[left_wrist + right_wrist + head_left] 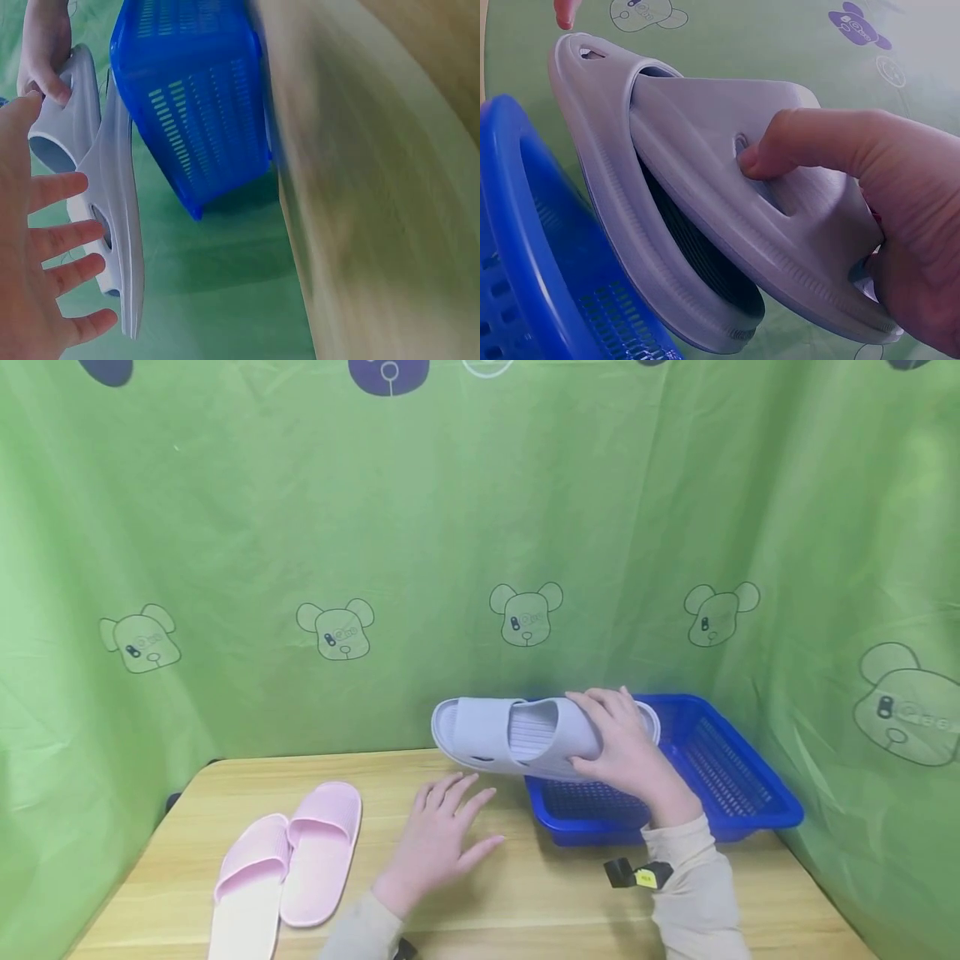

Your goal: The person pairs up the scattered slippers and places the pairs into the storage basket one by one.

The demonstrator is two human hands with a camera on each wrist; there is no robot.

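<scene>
A pair of pale grey slippers [483, 733], one tucked into the strap of the other, is held up in front of and over the blue basket's left part. My right hand [626, 752] grips one of them from above at its right part. In the right wrist view, the thumb presses at a cutout in the strap of the nearer slipper [705, 135]. Left of the basket, my left hand [438, 835] is spread over the table with nothing in it. The left wrist view shows its straight fingers beside the grey slippers [116, 202].
The blue plastic basket [738, 760] with slotted walls stands at the right of the wooden table [517, 893]. Two pink slippers, one [322, 860] beside the other [247, 893], lie at the left. Green curtains [420, 527] hang behind and at both sides.
</scene>
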